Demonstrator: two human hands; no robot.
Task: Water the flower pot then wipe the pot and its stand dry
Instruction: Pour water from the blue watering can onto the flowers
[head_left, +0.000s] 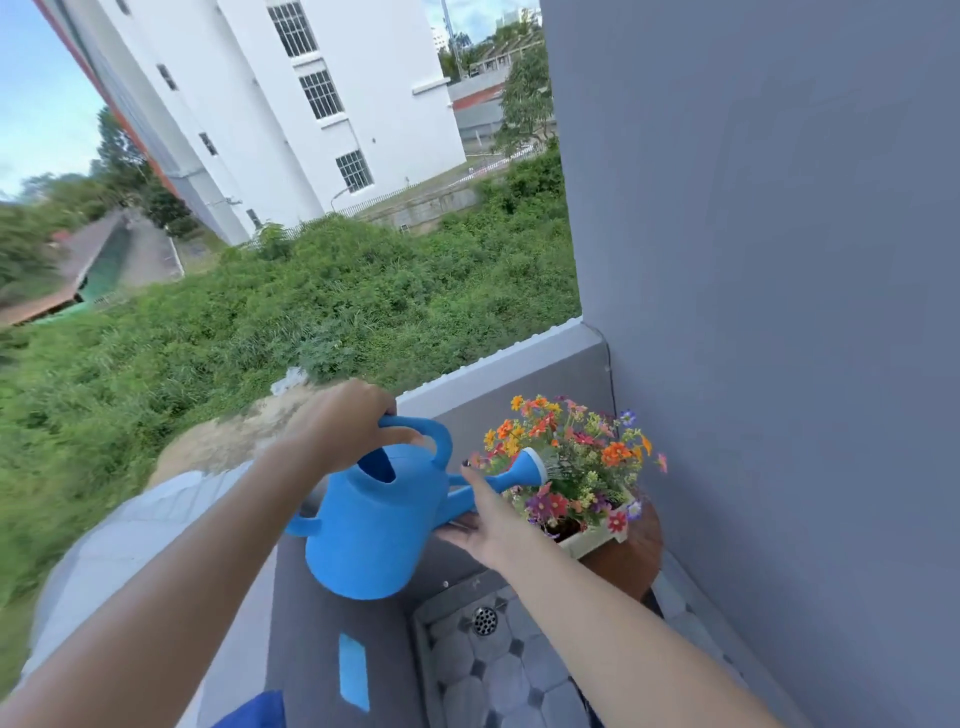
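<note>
Now can (374, 525) handle in L fingers (379, 415)

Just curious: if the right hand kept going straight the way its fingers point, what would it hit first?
Probably the watering can's spout, which the right hand is already at; just beyond come the flowers. Depth is hard to judge.

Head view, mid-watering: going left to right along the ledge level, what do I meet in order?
Left hand on the top handle → blue watering can → right hand under the spout → rose head → flowers in the pot → grey wall.
</note>
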